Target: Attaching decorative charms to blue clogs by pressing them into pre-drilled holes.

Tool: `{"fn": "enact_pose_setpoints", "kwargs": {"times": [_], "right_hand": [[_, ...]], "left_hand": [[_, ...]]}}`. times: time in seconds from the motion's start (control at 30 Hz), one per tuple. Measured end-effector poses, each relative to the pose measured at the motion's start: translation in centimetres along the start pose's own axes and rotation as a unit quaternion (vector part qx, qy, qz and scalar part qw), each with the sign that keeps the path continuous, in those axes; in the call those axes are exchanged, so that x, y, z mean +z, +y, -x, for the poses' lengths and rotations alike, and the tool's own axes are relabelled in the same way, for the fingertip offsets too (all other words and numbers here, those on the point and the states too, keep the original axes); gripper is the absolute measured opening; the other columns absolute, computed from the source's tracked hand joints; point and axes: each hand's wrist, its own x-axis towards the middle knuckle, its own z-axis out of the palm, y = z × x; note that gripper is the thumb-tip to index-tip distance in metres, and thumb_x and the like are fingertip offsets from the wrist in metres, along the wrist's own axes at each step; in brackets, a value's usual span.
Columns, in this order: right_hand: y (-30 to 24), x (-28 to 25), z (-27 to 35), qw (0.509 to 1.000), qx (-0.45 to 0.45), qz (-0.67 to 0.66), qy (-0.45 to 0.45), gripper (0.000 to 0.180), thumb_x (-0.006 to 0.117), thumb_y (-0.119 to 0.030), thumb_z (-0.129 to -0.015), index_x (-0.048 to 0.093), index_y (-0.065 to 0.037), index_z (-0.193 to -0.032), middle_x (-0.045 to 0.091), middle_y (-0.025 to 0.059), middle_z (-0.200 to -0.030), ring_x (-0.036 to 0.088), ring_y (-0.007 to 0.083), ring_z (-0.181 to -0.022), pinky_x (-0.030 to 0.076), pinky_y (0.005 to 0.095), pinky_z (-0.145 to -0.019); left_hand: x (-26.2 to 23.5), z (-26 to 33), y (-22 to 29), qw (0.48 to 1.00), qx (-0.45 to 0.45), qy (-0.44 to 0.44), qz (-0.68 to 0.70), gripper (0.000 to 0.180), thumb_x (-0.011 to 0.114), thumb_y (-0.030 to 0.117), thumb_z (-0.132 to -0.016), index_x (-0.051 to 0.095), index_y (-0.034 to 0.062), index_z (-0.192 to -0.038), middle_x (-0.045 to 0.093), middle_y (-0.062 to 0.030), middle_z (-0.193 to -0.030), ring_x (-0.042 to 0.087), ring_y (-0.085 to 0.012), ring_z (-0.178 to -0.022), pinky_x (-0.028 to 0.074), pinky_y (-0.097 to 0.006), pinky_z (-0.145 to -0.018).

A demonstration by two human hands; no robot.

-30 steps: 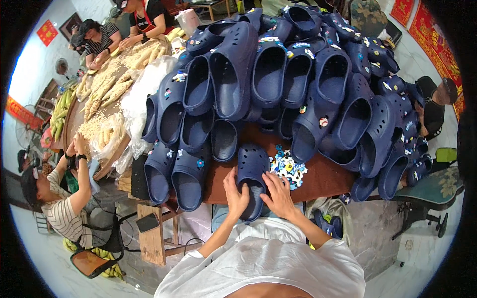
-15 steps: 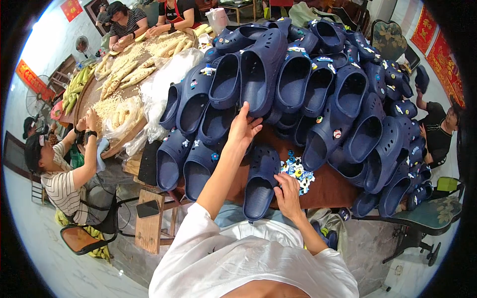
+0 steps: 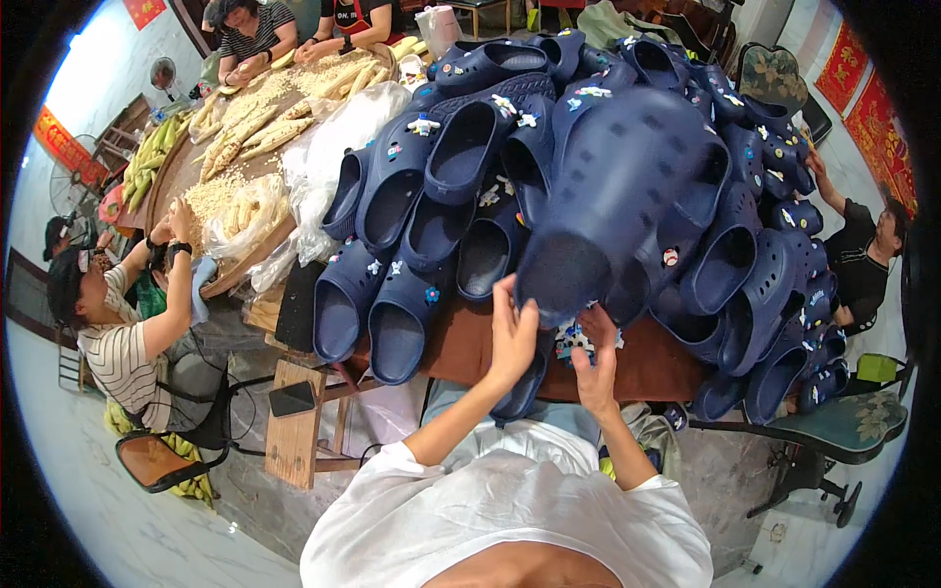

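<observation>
Lifted from the pile, a blurred navy clog [image 3: 627, 196] is now gripped by both hands [image 3: 512, 333] [image 3: 595, 363], hiding the charms.

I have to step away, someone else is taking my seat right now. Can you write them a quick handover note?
Left hand holds up a navy clog, heel toward you, blurred.
Right hand is by the heap of small charms on the brown table; whether it grips one can't be told.
A second clog lies at the table edge under the hands.
Done: many piled clogs carry charms.
Left: no charm shows on the raised clog.
</observation>
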Motion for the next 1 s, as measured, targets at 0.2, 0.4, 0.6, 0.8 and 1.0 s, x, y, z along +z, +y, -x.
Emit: {"fn": "enact_pose_setpoints", "kwargs": {"times": [0.2,0.4,0.6,0.8,1.0], "right_hand": [[0.9,-0.5,6.8,0.937,0.258,-0.212,0.101,0.054,0.060,-0.032,-0.101,0.045,0.002,-0.140,0.054,0.0142,-0.137,0.054,0.0251,-0.123,0.040,0.0399,-0.109],[-1.2,-2.6,13.0,0.786,0.394,-0.432,0.203,0.043,0.048,-0.040,-0.105,0.054,-0.004,-0.129,0.062,0.0087,-0.122,0.059,0.0194,-0.112,0.045,0.0341,-0.101],[6.6,-10.5,20.2,0.575,0.480,-0.497,0.438,0.042,0.056,-0.041,-0.099,0.060,0.000,-0.103,0.068,0.0075,-0.090,0.065,0.0183,-0.082,0.055,0.0308,-0.079],[22.9,-21.8,35.1,0.396,0.559,-0.513,0.517,0.045,0.050,-0.049,-0.097,0.063,-0.006,-0.103,0.069,0.0055,-0.083,0.067,0.0213,-0.073,0.056,0.0328,-0.061],[31.4,-23.6,36.9,0.559,0.591,-0.320,0.486,0.040,0.052,-0.043,-0.098,0.063,-0.006,-0.105,0.069,0.0053,-0.087,0.067,0.0204,-0.076,0.054,0.0310,-0.062]], "left_hand": [[-0.3,4.8,1.9,0.964,0.042,-0.180,-0.194,0.046,0.053,0.001,-0.091,0.050,0.0020,-0.137,0.056,-0.0164,-0.124,0.057,-0.0284,-0.115,0.046,-0.035,-0.097],[1.1,6.6,0.3,0.896,0.085,-0.374,-0.223,0.051,0.064,0.025,-0.096,0.051,0.0074,-0.143,0.049,-0.0187,-0.137,0.052,-0.0373,-0.121,0.046,-0.043,-0.101],[-0.2,7.4,-3.3,0.914,0.114,-0.311,-0.233,0.035,0.063,0.006,-0.089,0.064,0.0071,-0.124,0.057,-0.0168,-0.124,0.055,-0.0363,-0.112,0.046,-0.043,-0.096],[-0.4,6.9,-3.6,0.929,0.113,-0.280,-0.214,0.030,0.063,0.001,-0.086,0.068,0.0069,-0.115,0.063,-0.0127,-0.117,0.057,-0.0336,-0.108,0.047,-0.041,-0.093],[-2.8,7.5,-4.6,0.941,0.121,-0.205,-0.239,0.030,0.061,-0.005,-0.082,0.071,0.0053,-0.109,0.065,-0.0133,-0.112,0.060,-0.0323,-0.102,0.049,-0.039,-0.088]]}}
